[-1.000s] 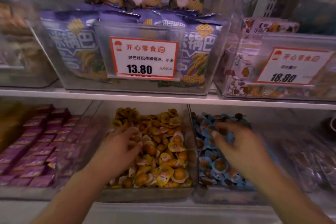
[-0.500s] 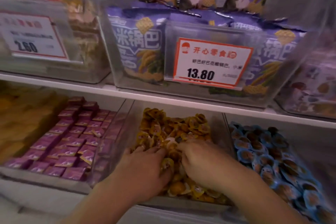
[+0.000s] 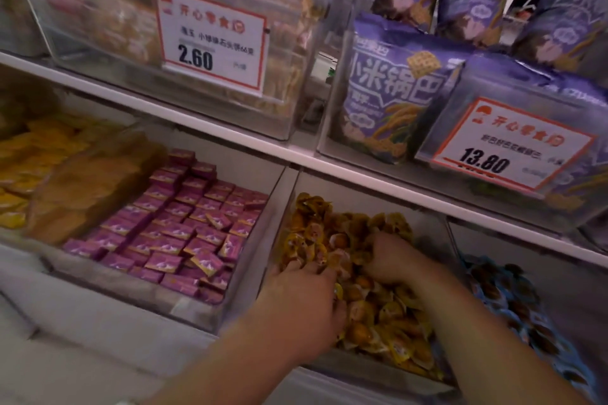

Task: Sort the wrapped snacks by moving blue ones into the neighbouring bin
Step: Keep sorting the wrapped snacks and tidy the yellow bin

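A clear bin point(image 3: 282, 233) on the lower shelf holds a heap of yellow wrapped snacks point(image 3: 388, 316). To its right lies the neighbouring bin of blue wrapped snacks point(image 3: 513, 306). Both my hands are in the yellow heap. My left hand point(image 3: 306, 299) rests on the near left part of the pile, fingers spread and pushed in among the wrappers. My right hand point(image 3: 391, 260) is farther back, knuckles up, with its fingers curled down into the snacks; what they hold is hidden. I see no blue wrapper in the yellow bin.
Left of the yellow bin is a bin of purple boxed sweets point(image 3: 184, 227), then orange packs point(image 3: 42, 168). The white shelf edge point(image 3: 230, 128) overhangs close above. Upper bins carry price tags 2.60 point(image 3: 210, 39) and 13.80 point(image 3: 503, 148) and purple bags point(image 3: 394, 92).
My right hand left the blue bin and joined my left hand in the yellow heap. It now sits farther back in the pile. The view has swung to the left.
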The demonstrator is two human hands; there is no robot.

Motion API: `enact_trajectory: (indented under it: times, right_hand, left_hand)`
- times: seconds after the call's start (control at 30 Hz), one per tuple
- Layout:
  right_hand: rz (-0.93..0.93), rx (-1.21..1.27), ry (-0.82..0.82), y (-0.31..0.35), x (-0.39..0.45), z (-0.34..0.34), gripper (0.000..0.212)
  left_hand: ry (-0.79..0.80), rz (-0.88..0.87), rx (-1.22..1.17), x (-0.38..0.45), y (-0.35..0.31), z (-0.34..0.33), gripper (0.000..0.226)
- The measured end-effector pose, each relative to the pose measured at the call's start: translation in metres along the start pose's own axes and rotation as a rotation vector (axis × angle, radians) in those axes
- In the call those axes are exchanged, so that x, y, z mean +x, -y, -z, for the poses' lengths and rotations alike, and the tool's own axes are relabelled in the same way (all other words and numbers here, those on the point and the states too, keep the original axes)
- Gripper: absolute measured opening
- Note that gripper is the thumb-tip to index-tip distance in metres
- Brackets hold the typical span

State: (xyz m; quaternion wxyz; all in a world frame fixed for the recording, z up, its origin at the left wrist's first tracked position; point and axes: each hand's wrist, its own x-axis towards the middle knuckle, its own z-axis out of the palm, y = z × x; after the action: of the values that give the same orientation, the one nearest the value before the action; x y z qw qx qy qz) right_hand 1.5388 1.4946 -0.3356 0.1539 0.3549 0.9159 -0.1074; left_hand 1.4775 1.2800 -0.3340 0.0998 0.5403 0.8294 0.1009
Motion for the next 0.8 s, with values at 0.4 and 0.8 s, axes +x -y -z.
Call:
enact_trajectory:
  times: [0.4, 0.8]
  right_hand:
    - [0.137, 0.084, 0.333, 0.052, 0.003, 0.005, 0.064]
    - [0.042, 1.450, 0.317, 0.038, -0.024, 0.028, 0.035]
  left_hand:
    - [0.002, 0.061, -0.141, 0.008, 0.004, -0.003, 0.059]
    - [-0.305, 0.163, -0.759, 0.015, 0.005, 0.006, 0.059]
